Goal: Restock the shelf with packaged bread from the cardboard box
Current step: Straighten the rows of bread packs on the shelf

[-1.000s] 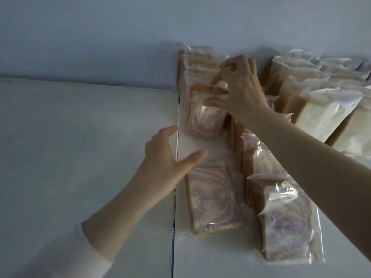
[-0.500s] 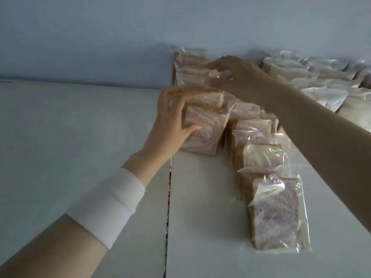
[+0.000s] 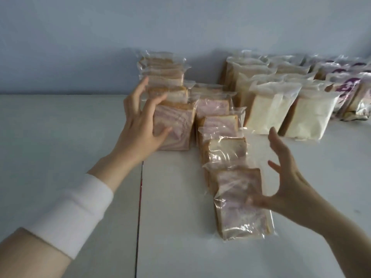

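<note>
Head view: shelf [image 3: 60,137] well stocked; left hand [image 3: 140,125] fingers spread on marbled bread pack [image 3: 176,129], right hand [image 3: 285,187] spread, empty; box unseen.

No words, brand names or numbers can be read. The only printing in view is a purple mark on the white plastic bread packets [image 3: 349,87] at the far right of the white shelf [image 3: 180,197], too blurred to make out.
</note>
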The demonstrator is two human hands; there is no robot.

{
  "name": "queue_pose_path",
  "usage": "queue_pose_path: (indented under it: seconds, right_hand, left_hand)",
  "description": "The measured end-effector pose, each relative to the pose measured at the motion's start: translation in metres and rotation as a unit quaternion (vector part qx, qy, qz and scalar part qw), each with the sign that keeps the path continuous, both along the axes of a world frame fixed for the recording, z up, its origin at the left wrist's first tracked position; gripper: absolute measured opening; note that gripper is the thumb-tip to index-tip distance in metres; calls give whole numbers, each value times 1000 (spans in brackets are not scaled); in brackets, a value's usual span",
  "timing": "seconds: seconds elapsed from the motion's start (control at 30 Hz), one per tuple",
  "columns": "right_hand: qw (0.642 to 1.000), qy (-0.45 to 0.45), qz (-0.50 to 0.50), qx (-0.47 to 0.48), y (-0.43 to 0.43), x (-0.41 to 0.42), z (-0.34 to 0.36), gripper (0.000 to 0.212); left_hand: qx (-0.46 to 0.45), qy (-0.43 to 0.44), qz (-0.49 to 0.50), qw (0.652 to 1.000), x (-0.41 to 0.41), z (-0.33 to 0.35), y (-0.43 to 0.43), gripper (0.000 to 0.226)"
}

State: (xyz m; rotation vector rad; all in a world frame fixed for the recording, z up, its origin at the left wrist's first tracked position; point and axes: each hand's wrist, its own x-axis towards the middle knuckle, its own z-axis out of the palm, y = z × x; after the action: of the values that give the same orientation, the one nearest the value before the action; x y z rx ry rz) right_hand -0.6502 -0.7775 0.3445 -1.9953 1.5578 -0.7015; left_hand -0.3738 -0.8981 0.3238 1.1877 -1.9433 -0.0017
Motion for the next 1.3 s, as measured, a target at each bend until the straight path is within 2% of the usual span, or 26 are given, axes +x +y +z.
queue_pose_path:
  seconds: [0.1,0.17,0.23,0.33,0.43,0.5,0.6,0.73,0.93,1.1,1.23,1.3]
  right_hand:
    - [995,-72,-9,75,13,5,-18,132]
    - [990,-115,-14,84,14,9,-25,131]
    - [987,-143,-43,55,15,10,-30,124]
    - [992,-108,-58,-30,10,12,-35,119]
    - [993,-72,-51,-84,-2,15,-37,127]
    - [994,-34,-45,-90,-14,16,-34,127]
    - [996,5,-24,-89,-30,17,-31,135]
    - [998,18,3,-65,-39,16,-28,136]
    - [997,49,-1,-64,-41,18,-27,122]
    - [998,40,-8,-48,-44,18,-27,118]
    - [998,46,-8,-29,-45,19,-25,117]
    - [998,47,-7,-30,-46,19,-24,116]
  left_hand:
    - [-31,-52,9,998,-5,5,5,62]
    - [-62,-89,23,994,-14,12,7,57]
    - [-87,-111,18,990,-26,25,4,49]
    - [-86,-179,-17,980,-49,56,-17,43]
    - [17,-213,-23,977,-74,93,-63,41]
    - [143,-239,-36,960,-94,112,-95,38]
    - [282,-339,-17,897,-119,115,-144,42]
    - [371,-430,9,823,-128,96,-186,44]
    - [467,-420,-6,778,-132,81,-197,52]
    - [465,-433,-6,772,-135,78,-196,69]
    - [484,-384,-17,786,-136,72,-197,77]
    - [492,-382,-20,782,-136,70,-200,81]
